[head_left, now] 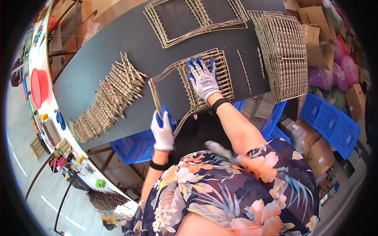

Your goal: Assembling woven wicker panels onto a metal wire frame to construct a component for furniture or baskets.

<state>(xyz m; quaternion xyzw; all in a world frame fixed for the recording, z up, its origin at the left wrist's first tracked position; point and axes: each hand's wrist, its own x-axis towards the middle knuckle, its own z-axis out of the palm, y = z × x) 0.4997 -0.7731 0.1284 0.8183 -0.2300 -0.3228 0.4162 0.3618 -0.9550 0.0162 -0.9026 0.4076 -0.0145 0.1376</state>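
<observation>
A brown twig-like rectangular frame (170, 69) lies at the table's near edge, its left end raised off the tabletop. My left hand (162, 133), in a white glove with blue fingertips, is closed around that left end. The frame's right part carries rows of knobbly slats (223, 74). On these slats my right hand (204, 80), gloved alike, rests flat with its fingers spread. It covers some of the rows beneath. Left of the frame, a long fanned row of loose twisted strips (114, 94) spreads over the dark table (90, 49).
Open frames (159, 29) lie stacked at the far side. To the right stands a leaning stack of slatted panels (292, 47), with single strips (245, 72) beside it. Blue crates (136, 147) sit below the near edge. Cartons (315, 39) and bags crowd the right.
</observation>
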